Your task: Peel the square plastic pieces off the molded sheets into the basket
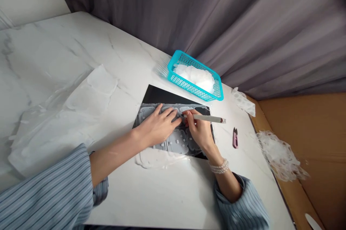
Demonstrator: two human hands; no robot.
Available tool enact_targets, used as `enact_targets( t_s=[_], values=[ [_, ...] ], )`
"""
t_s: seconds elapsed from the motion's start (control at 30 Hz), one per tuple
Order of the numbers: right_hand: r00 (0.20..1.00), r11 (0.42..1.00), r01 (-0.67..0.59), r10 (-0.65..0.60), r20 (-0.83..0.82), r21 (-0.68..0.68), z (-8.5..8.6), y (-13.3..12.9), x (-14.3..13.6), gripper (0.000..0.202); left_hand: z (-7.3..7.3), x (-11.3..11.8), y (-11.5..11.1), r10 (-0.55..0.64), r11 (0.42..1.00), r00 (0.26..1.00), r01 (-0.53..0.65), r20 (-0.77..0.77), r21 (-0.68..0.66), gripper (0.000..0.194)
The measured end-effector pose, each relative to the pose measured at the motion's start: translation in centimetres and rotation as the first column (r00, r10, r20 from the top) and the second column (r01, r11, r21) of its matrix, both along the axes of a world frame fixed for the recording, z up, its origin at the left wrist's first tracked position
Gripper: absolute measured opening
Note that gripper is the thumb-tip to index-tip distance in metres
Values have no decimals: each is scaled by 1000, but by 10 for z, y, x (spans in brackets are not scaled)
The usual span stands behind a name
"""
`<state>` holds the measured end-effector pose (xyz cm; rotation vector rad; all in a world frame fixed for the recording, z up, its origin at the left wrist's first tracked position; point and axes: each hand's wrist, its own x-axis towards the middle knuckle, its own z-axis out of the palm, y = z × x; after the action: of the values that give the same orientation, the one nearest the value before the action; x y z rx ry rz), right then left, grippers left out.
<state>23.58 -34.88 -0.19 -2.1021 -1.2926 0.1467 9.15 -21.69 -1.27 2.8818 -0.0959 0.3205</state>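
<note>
Clock directions run from the sheet, a clear piece with grey rounded panels lying in the middle of the table on a black mat. The mat is probably there to make the pale outlines stand out.

The left hand lies palm down over the sheet at 10 o'clock, gripping nothing, fingers loosely spread and pressing it, likely so it cannot slide. The right hand, at 2 o'clock, is closed in a pen grip around a slim tool, pinched low, presumably for fine control; its dark tip is at the sheet, just beside the left fingertips.

The blue basket of white pieces sits at 1 o'clock, snips at 3, scraps between 3 and 4, and film at 9, all seemingly set aside to leave both arms room.
</note>
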Motion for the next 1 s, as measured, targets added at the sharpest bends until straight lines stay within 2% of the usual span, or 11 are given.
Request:
enact_targets(
  t_s=[0.13, 0.3, 0.53, 0.7, 0.77, 0.93, 1.0],
  values=[
    [996, 999, -39, 40, 85, -5, 3, -3, -5, 29, 3, -1, 0, 18, 996, 1000, -17, -11, 82, 42],
    [987, 996, -84, 89, 136, -38, 10, -17, -16, 25, 7, -2, -2, 40, 992, 999, -39, -8, 122, 39],
    [969, 996, -72, 57, 240, 54, -1, -3, -13, 23, 6, -3, -1, 18, 983, 1000, -14, -21, 185, 41],
    [951, 998, -38, 23, 308, 43, -7, -2, -19, 26, 6, -5, 0, 1, 985, 1000, 3, -20, 172, 41],
    [928, 1000, -26, 27, 372, -6, -10, -3, -23, 29, 5, -5, 1, 1, 989, 1000, 2, -18, 151, 43],
    [886, 961, 22, 109, 451, -276, -9, -1, -31, 38, 0, -4, 4, 22, 997, 1000, -21, -20, 77, 46],
    [885, 950, 21, 126, 448, -311, -6, 2, -34, 39, -2, -3, 4, 20, 998, 999, -18, -26, 66, 47]
  ],
)
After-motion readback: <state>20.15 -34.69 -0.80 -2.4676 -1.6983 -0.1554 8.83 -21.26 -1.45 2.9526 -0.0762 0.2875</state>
